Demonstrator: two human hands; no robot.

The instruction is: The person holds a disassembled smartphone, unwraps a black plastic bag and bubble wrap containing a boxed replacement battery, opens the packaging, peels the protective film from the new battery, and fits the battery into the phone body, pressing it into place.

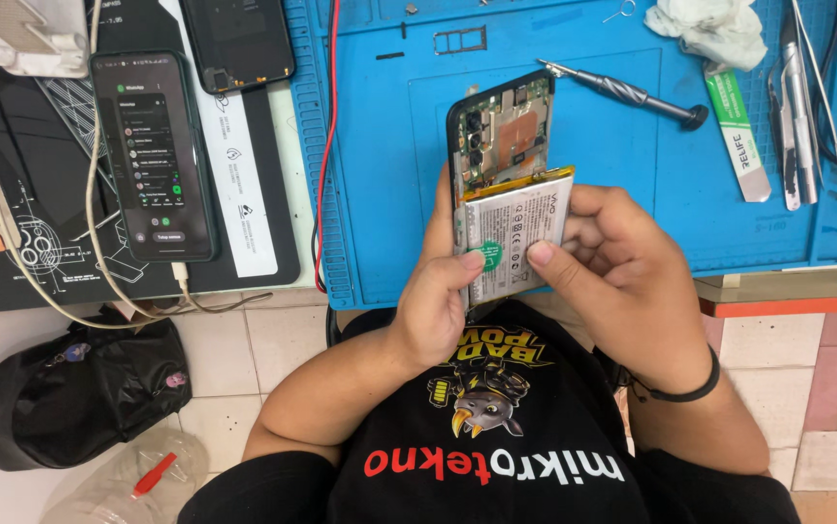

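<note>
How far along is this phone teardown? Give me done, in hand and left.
Done: the opened phone has its back off, circuit board bare. In hand: left hand and right hand hold it, both thumbs on the battery, whose top edge sits askew of the frame. Left: the battery is not yet free; the screwdriver lies on the blue mat.

Bare blue mat (622, 204) right of hands, screwdriver (622, 94), tweezers (799, 107) crowding its far edge
</note>
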